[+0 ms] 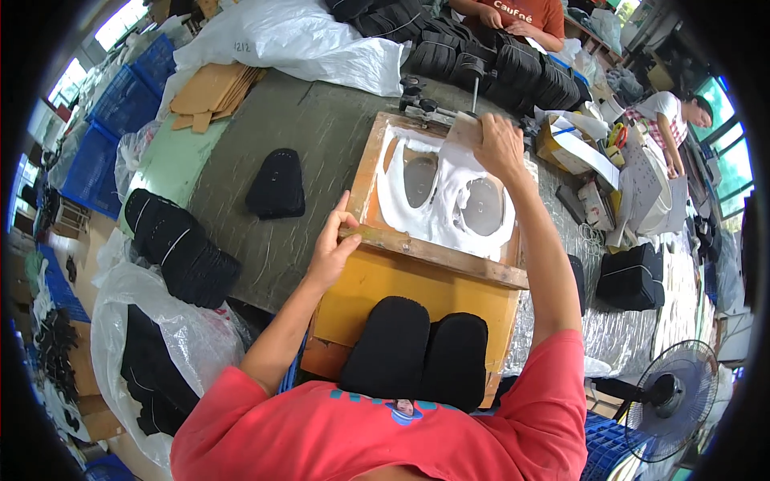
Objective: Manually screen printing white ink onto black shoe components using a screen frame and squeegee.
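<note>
A wooden screen-printing frame (457, 256) lies tilted before me, hinged to a metal clamp (425, 112) at its far edge. Thick white paste (445, 196) is smeared over its mesh, around two rounded see-through areas. My left hand (330, 247) grips the frame's near left corner, fingers along the side and thumb on the front bar. At the far end, my right hand (499, 146) is closed on a pale flat squeegee (464, 135), whose edge rests in the paste. Two black rounded pads (389, 345) lie side by side on the yellow board (345, 297) nearest my body.
Left on the table sits a small stack of black pads (277, 183); bundled pads (180, 248) lie farther left. Cardboard pieces (212, 90), a white sack (305, 48) and black bundles (437, 56) line the far side. A fan (670, 393) stands at right. Two other people work beyond.
</note>
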{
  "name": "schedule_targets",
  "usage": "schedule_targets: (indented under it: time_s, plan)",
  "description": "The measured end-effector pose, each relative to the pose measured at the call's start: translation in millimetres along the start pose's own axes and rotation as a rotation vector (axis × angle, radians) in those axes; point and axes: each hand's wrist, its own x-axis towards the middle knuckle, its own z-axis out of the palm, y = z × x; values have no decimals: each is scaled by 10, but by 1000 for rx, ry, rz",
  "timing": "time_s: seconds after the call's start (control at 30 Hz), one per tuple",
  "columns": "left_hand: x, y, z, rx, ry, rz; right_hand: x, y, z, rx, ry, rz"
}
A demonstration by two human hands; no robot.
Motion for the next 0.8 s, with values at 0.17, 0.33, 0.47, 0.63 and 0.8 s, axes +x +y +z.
schedule_targets:
  time_s: [0.17, 0.33, 0.47, 0.63, 0.8]
  plan:
    - [146, 508, -235, -151, 97, 116, -186, -182, -1376, 689, -46, 42]
    - [745, 953, -185, -76, 125, 308, -990, -172, -2200, 1045, -575, -82]
    - [879, 1021, -312, -163, 80, 361, -1289, -152, -1198, 721, -474, 87]
    - [906, 217, -127, -127, 196, 19, -1287, 150, 48, 401, -277, 439]
    - [1216, -160, 489, 835, -123, 334, -1344, 166, 214, 475, -179, 547]
